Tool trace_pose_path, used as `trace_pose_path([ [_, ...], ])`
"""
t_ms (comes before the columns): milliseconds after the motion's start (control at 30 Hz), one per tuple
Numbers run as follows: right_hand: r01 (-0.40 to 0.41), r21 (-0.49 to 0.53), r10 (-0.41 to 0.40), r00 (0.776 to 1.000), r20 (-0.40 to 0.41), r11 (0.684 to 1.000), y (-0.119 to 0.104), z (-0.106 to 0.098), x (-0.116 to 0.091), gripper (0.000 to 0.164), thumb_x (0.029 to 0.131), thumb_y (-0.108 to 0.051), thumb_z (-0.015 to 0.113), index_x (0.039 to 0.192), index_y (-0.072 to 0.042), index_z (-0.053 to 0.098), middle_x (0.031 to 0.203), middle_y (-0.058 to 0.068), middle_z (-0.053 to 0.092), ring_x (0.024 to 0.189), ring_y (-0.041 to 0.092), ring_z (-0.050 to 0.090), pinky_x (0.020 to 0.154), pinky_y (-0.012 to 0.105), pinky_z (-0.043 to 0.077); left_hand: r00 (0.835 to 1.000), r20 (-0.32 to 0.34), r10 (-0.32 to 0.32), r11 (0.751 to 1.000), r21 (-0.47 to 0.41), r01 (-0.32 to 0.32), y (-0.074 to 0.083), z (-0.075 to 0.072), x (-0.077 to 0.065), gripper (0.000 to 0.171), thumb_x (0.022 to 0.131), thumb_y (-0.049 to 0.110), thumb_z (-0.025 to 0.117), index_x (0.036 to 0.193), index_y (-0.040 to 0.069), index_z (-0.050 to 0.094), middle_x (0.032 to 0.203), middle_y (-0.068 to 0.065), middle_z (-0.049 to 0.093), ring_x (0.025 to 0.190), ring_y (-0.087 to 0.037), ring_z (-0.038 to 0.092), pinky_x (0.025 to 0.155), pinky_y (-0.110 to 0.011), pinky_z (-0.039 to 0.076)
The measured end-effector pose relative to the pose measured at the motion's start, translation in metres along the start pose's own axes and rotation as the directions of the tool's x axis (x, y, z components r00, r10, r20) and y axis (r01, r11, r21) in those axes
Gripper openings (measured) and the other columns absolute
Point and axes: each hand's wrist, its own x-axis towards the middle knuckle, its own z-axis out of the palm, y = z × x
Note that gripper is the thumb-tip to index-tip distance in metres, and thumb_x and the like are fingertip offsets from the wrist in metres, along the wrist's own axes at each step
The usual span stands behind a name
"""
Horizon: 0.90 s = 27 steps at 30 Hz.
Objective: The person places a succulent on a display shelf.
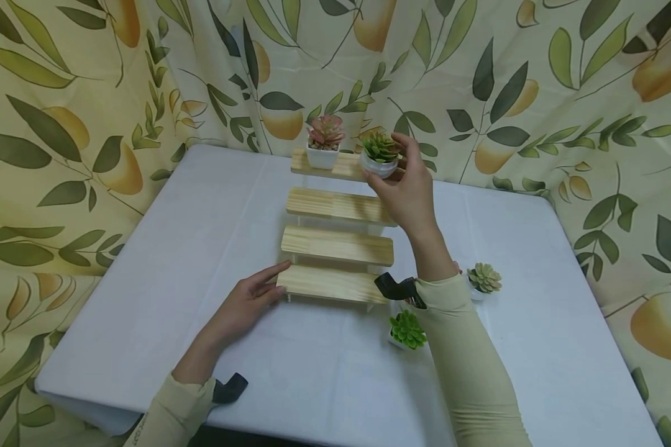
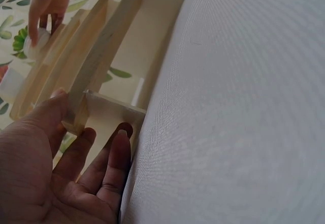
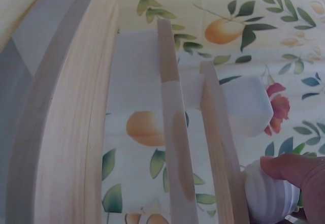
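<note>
A green succulent (image 1: 380,147) in a round white pot (image 1: 378,167) is pinched by the right hand (image 1: 410,192) at the right end of the top wooden tier (image 1: 349,166), beside a square-potted pink succulent (image 1: 325,132). The bottom tier (image 1: 332,284) is gripped at its left end by the left hand (image 1: 245,307).

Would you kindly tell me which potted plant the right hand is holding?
The green succulent at the top shelf, right of the reddish plant; only its pot is in the hand.

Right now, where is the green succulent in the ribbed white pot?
In the head view, the green succulent is in the right hand at the right end of the top wooden shelf, right of the pink succulent.
</note>
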Motion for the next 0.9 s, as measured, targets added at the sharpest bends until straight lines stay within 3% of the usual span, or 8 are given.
trace_pose_path([
  [167,-0.012,-0.006,0.012,1.000,0.004,1.000,0.000,-0.001,-0.002,0.075,0.080,-0.020,0.078,0.141,-0.017,0.036,0.132,0.004,0.047,0.104,0.017,0.057,0.083,0.026,0.047,1.000,0.000,0.012,1.000,0.006,-0.012,0.000,0.001,0.000,0.051,0.095,0.017,0.059,0.143,0.020,0.043,0.144,0.003,0.042,0.113,-0.020,0.055,0.088,-0.039,0.046],
  [367,-0.018,-0.032,0.019,1.000,0.004,0.999,0.002,-0.002,-0.004,0.076,0.080,-0.018,0.077,0.142,-0.017,0.034,0.135,0.004,0.046,0.106,0.018,0.057,0.085,0.025,0.046,1.000,-0.006,0.011,1.000,0.004,-0.011,-0.001,0.001,0.001,0.051,0.095,0.017,0.059,0.143,0.020,0.044,0.137,-0.003,0.049,0.112,-0.020,0.056,0.087,-0.036,0.046],
  [533,-0.033,-0.035,0.033,0.999,0.005,0.999,0.003,-0.004,-0.005,0.078,0.080,-0.019,0.078,0.143,-0.019,0.033,0.137,0.004,0.044,0.108,0.018,0.057,0.086,0.025,0.046,1.000,-0.005,0.001,1.000,0.019,-0.001,0.000,0.001,0.001,0.051,0.095,0.018,0.059,0.143,0.020,0.043,0.137,-0.001,0.049,0.111,-0.021,0.056,0.087,-0.035,0.046],
  [733,-0.023,-0.033,0.024,1.000,0.001,0.999,-0.001,-0.007,-0.010,0.078,0.080,-0.020,0.078,0.144,-0.021,0.033,0.136,0.004,0.045,0.108,0.017,0.056,0.086,0.027,0.046,1.000,-0.019,-0.013,1.000,0.026,0.013,0.003,0.000,-0.002,0.051,0.095,0.018,0.060,0.143,0.023,0.044,0.122,-0.002,0.060,0.103,-0.028,0.057,0.086,-0.036,0.045],
  [900,-0.026,-0.048,0.025,1.000,-0.015,0.999,-0.002,-0.011,-0.017,0.077,0.081,-0.021,0.077,0.144,-0.021,0.033,0.135,0.004,0.045,0.111,0.016,0.054,0.091,0.027,0.044,1.000,-0.009,-0.012,1.000,0.019,0.012,0.006,0.000,-0.002,0.051,0.095,0.016,0.059,0.143,0.021,0.044,0.125,-0.004,0.058,0.104,-0.029,0.057,0.086,-0.037,0.045],
])
